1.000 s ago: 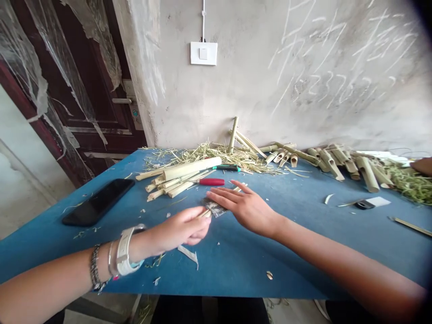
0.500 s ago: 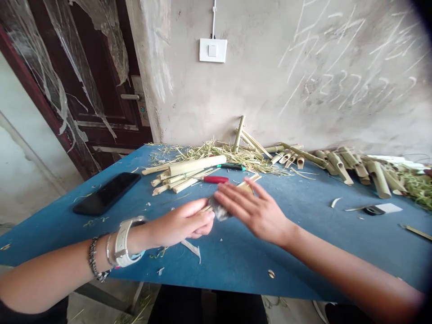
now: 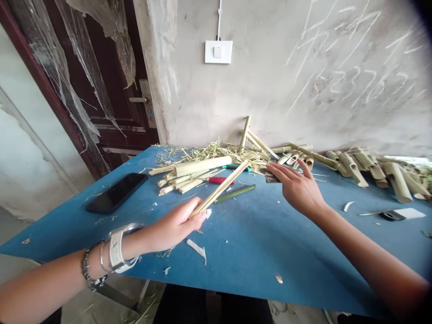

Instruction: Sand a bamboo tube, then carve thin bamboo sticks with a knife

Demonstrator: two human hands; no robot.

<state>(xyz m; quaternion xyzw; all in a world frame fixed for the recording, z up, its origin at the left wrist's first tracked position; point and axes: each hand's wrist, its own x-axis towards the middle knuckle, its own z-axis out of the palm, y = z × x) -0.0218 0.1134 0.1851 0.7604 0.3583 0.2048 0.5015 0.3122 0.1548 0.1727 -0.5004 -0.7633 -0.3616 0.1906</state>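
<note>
My left hand (image 3: 184,221) is wrapped round the lower end of a pale bamboo strip (image 3: 225,183), which slants up and to the right. A white watch and bracelets sit on that wrist. Farther right, my right hand (image 3: 299,188) is over the table with its fingers spread, the fingertips at a dark flat piece (image 3: 270,176) that they partly cover. A green strip (image 3: 236,193) lies on the table behind the held one. Beyond it are a red-handled tool (image 3: 220,180) and several pale bamboo pieces (image 3: 202,166).
A black phone (image 3: 117,192) lies on the blue table (image 3: 249,252) at left. Shavings (image 3: 209,150) and split bamboo tubes (image 3: 351,168) line the wall side. A black and white object (image 3: 403,214) is at right, small scraps near the front.
My right hand has moved right and away from my left hand, together with the dark piece. The strip in my left hand now shows at full length, and the green strip has come into view.
</note>
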